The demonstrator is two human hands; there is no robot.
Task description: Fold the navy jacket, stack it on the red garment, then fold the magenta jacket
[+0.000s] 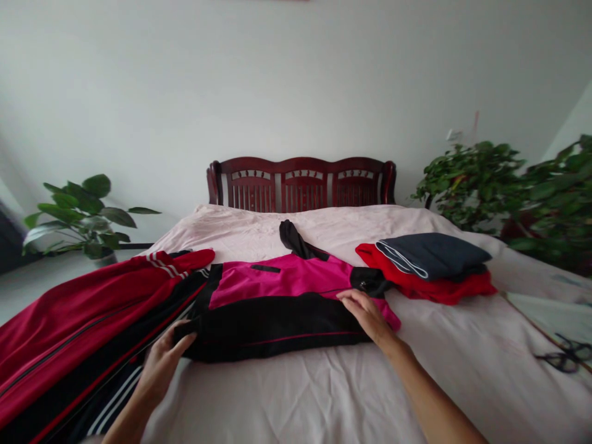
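Observation:
A pink and black jacket [277,302] lies flat across the middle of a bed with a pale pink sheet [324,394]. My left hand [164,361] grips the jacket's lower left corner, fingers curled around the black fabric. My right hand [367,314] lies flat on the jacket's right side, fingers stretched out, near a black and pink sleeve. The jacket's black hood points toward the headboard.
A red and black striped jacket [78,333] is spread at the left. A folded stack, dark grey garment [432,254] on a red one [435,287], sits at the right. Dark wooden headboard [300,182] behind. Potted plants stand left [81,216] and right [509,185].

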